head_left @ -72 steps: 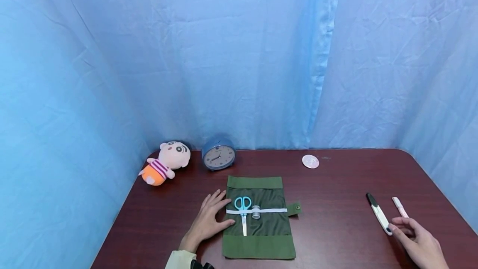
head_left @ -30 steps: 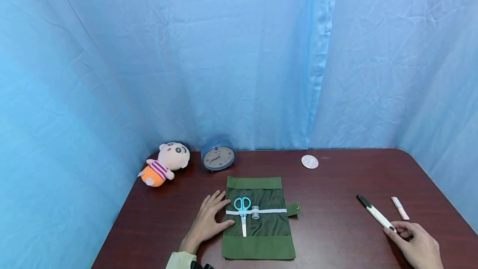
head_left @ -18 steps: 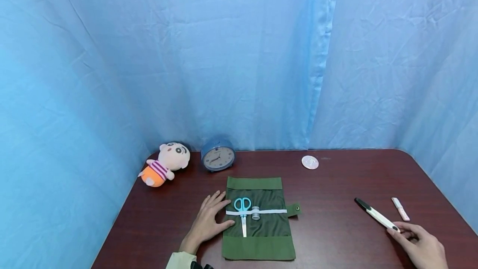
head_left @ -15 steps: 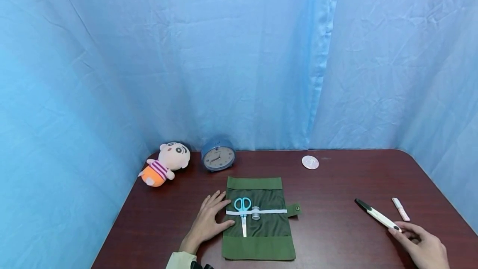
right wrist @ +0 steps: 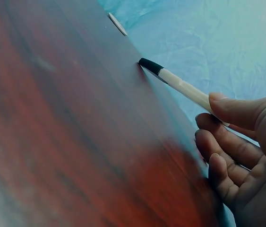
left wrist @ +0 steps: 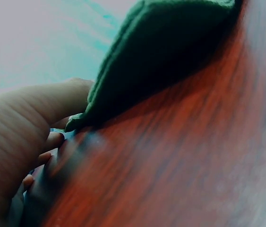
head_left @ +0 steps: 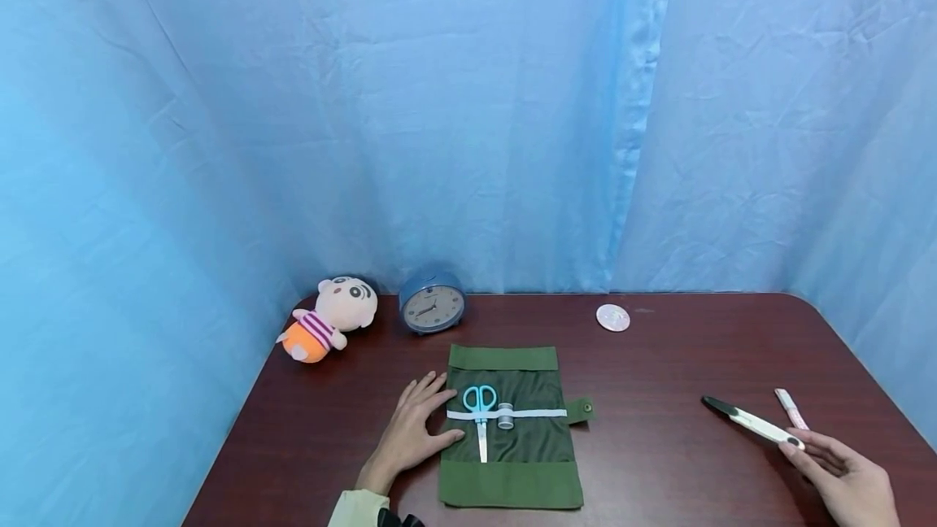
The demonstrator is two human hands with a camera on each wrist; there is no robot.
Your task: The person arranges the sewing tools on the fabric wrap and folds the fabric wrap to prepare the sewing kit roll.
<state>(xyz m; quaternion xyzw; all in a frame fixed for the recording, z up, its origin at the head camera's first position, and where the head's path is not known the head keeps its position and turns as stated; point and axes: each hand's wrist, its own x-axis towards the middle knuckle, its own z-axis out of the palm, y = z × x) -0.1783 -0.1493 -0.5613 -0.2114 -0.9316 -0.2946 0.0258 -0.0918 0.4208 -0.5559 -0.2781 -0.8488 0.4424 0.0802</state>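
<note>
A green cloth tool roll (head_left: 510, 485) lies spread flat, its white elastic strap crossing blue-handled scissors (head_left: 480, 398) and a grey thread spool (head_left: 505, 416). My left hand (head_left: 411, 432) rests at the roll's left edge with fingers extended, thumb over the cloth; the left wrist view has the roll's edge (left wrist: 137, 52) beside the thumb. At the right, my right hand (head_left: 849, 478) pinches the rear end of a slim white pen-shaped tool (head_left: 761, 426) with a black front end, between thumb and fingers. That black end points left, over the table in the right wrist view (right wrist: 184, 87).
A small white-and-pink stick (head_left: 791, 408) lies just beyond my right hand. Along the back stand a plush doll (head_left: 322, 321), a blue alarm clock (head_left: 433, 309) and a round white disc (head_left: 612, 317). A snap tab (head_left: 581, 410) juts from the roll's right side. Blue curtains surround the table.
The white tool, at first beside my right fingers, is now pinched by its end and turned so its black end points further left. My right hand has shifted slightly right; the left hand stays put.
</note>
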